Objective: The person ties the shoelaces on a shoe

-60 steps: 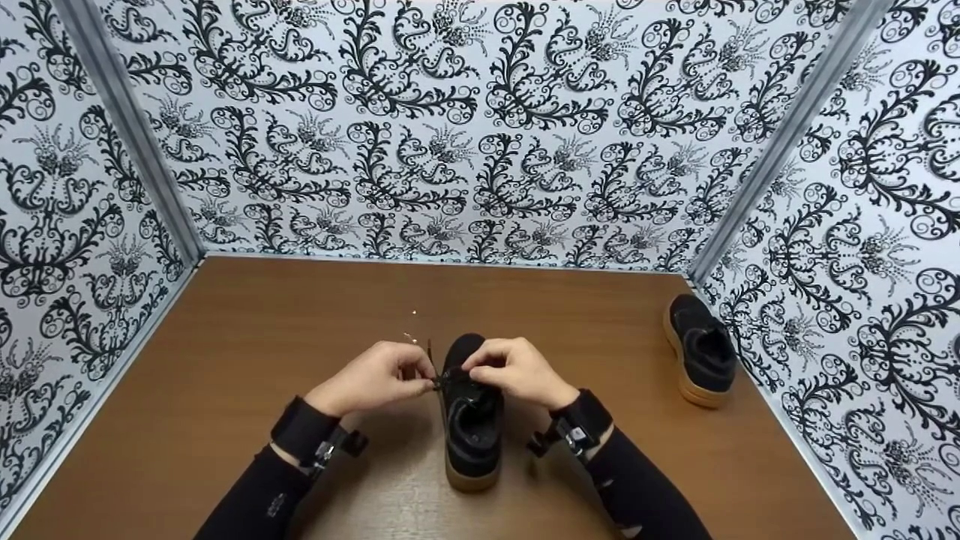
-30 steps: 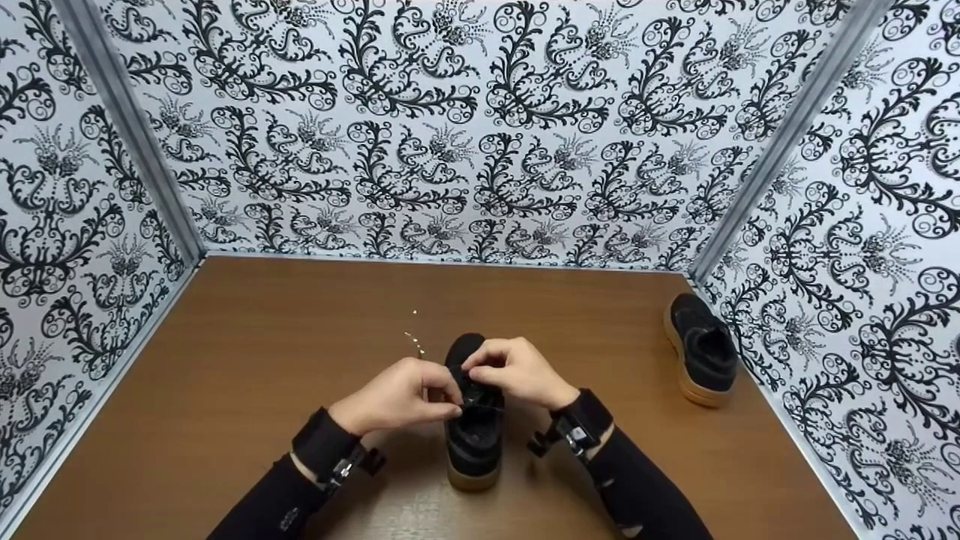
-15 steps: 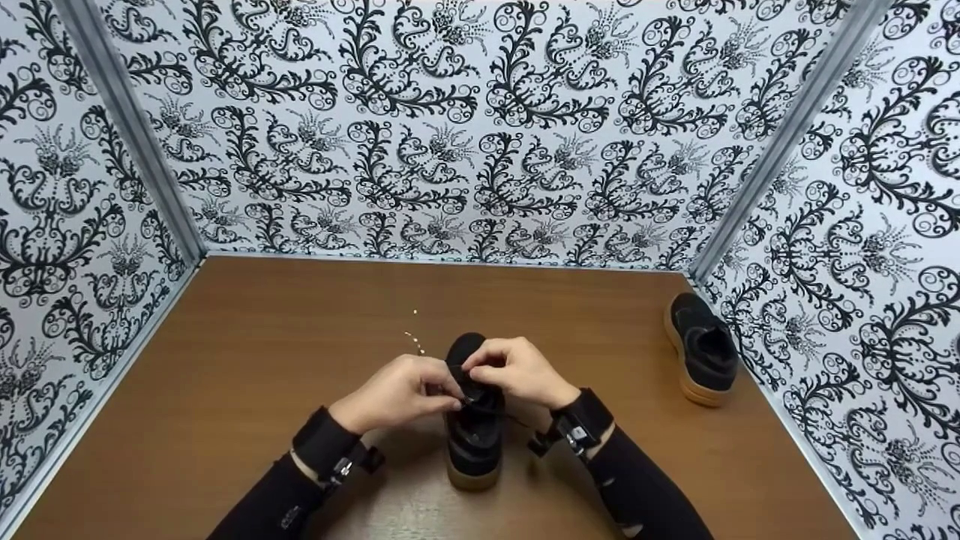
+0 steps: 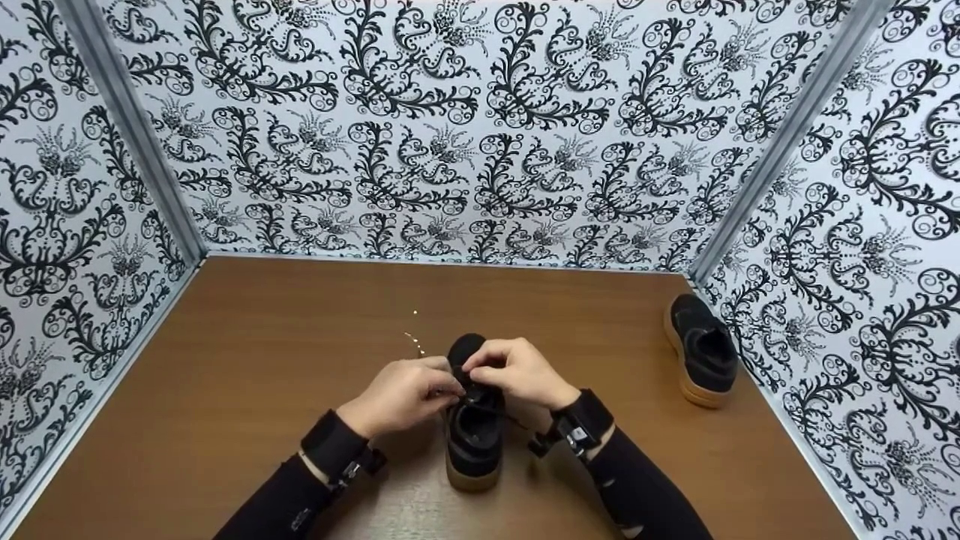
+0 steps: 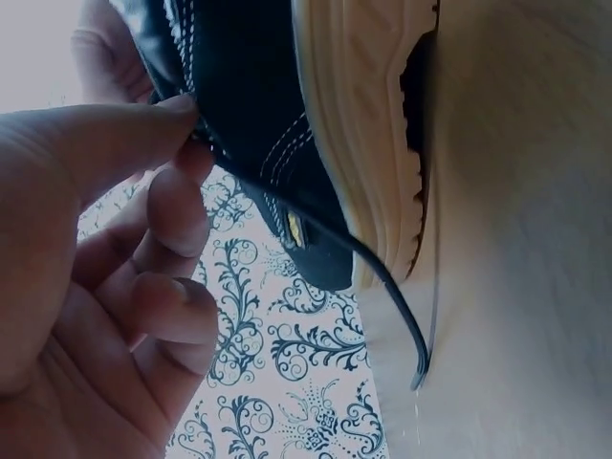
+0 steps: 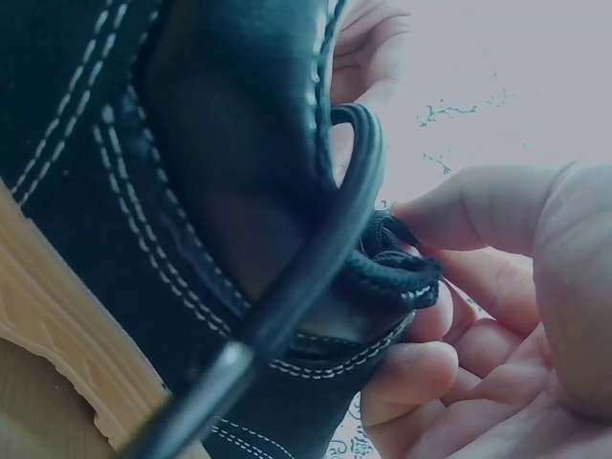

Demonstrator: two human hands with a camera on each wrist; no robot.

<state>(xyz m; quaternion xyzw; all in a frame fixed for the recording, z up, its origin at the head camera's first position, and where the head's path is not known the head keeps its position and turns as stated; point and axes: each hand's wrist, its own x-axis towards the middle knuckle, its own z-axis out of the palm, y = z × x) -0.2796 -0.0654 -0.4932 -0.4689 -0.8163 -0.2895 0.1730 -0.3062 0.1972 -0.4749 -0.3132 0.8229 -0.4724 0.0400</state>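
Observation:
A black shoe with a tan gum sole stands on the table, toe pointing away from me. My left hand pinches the black shoelace between thumb and index finger at the lacing; a length of it droops past the sole in the left wrist view. My right hand pinches dark lace at the eyelet edge, its other fingers curled beneath. A lace end with a shiny tip crosses the shoe's side in the right wrist view. Fingers partly hide the lacing.
A second black shoe with the same tan sole stands at the table's right edge, beside the patterned wall. Small bright specks show on the brown table left of the toe. Patterned panels enclose the back and sides.
My left hand has come from the shoe's left side over its lacing, then edged slightly forward. A lace end now extends over the shoe's right side. My right hand has stayed in place.

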